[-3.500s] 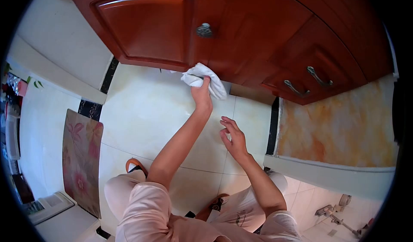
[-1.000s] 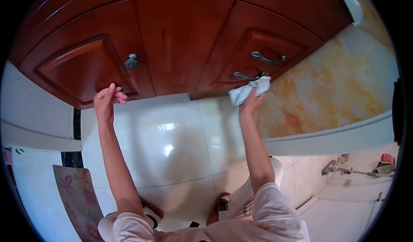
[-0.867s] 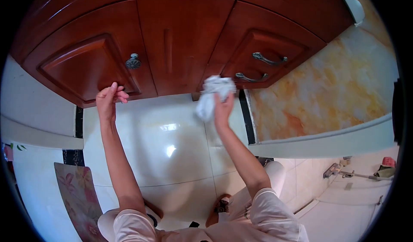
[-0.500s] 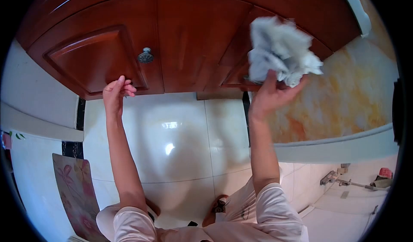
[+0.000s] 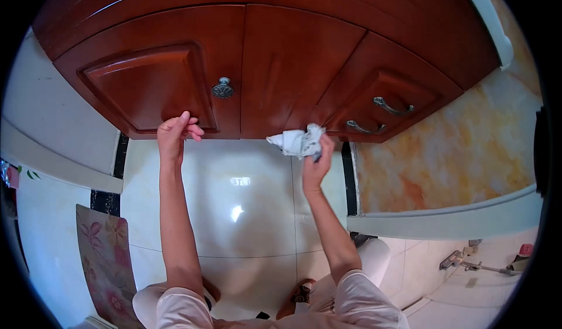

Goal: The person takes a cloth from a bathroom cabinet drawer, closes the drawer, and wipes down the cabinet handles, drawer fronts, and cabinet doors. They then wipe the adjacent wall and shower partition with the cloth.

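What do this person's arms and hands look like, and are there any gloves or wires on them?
They are human arms with bare hands. The left hand and right hand show no gloves, and the wrists no watch or bracelet. A pale, pinkish-white top has short, loose sleeves, leaving the forearms uncovered. I see no cables or markings.

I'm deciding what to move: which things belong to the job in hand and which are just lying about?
Likely in the job:
- white cloth, in the right hand
- red-brown cabinet

Just lying about:
- flowered mat
- mop, by its look
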